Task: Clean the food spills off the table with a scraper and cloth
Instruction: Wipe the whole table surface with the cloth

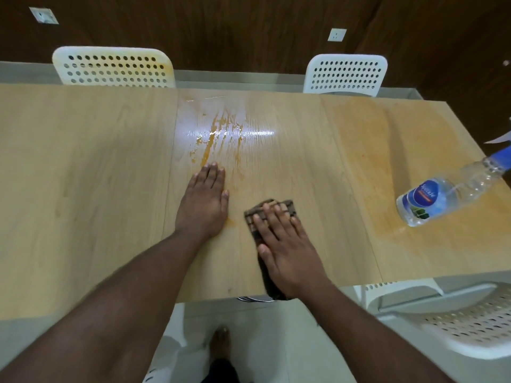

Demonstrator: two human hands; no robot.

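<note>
An orange-yellow food spill (214, 139) streaks the wet, shiny middle of the light wooden table (83, 175). My left hand (204, 203) lies flat on the table just below the spill, fingers together, holding nothing. My right hand (284, 247) presses flat on a dark brown checked cloth (287, 207) near the front edge; the cloth's back end hangs over the table edge. No scraper is in view.
A clear plastic spray bottle (442, 194) with a blue label lies tilted at the right. Faint orange smears cover the table's right part (373, 161). White perforated chairs stand at the far side (113, 67) (345, 74) and near right (456, 322).
</note>
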